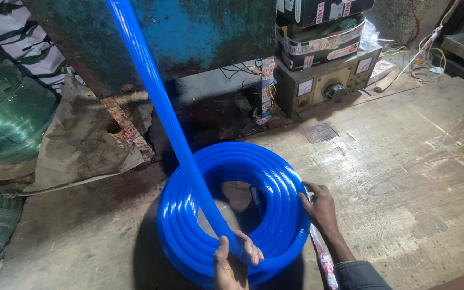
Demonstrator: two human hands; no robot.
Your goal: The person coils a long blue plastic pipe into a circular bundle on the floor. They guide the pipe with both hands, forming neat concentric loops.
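A coil of glossy blue hose (275, 182) lies flat on the worn wooden floor (404, 177). A loose length of the same hose (157, 91) runs from the top of the view down to the coil's near side. My left hand (234, 260) grips this length where it meets the coil. My right hand (318, 207) presses against the coil's outer right edge, fingers curled on the hose. A strip of printed tape (322, 258) lies under the right wrist.
A rusty blue metal machine (189, 32) stands behind the coil. A box with dials and a knob (328, 86) sits at the back right under stacked cartons (318, 32). Green hose coils (6, 113) and sacking (81, 145) fill the left side. Loose wires (420, 59) lie far right.
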